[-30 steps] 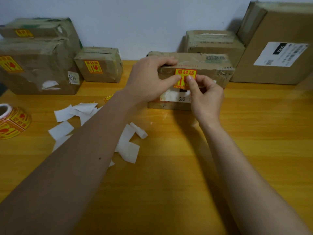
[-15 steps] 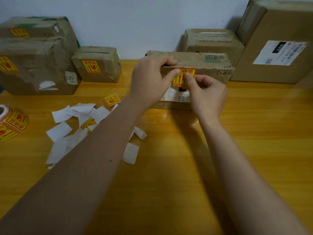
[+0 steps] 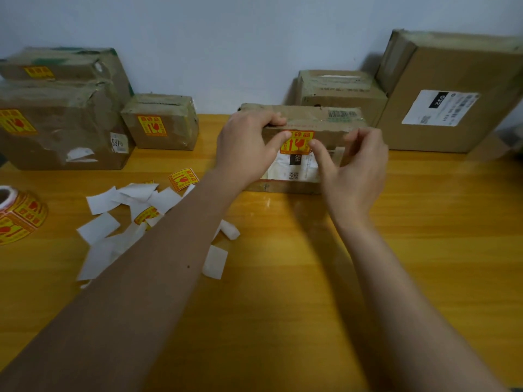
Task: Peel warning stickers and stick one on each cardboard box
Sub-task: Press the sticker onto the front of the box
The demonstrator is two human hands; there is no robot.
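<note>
hidden: left hand (image 3: 246, 142) is covering the front box's (image 3: 325, 117) left end; sticker roll (image 3: 19, 215) is running off frame | sticker (image 3: 297, 142): glossy yellow-red square lying on the box's front face (creased cardboard) | fingers: left gripping the box, thumb pressing sticker; right hand (image 3: 353, 171) pressing with forefinger, others loosely curled | table (image 3: 283, 278): wood, carrying white backing scraps (image 3: 102, 200)

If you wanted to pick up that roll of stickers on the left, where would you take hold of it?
Probably from above, fingers and thumb across the outer band of the sticker roll. It lies tilted at the table's left edge with its white core facing up and left, and nothing crowds it. Both hands are busy at the box.
</note>
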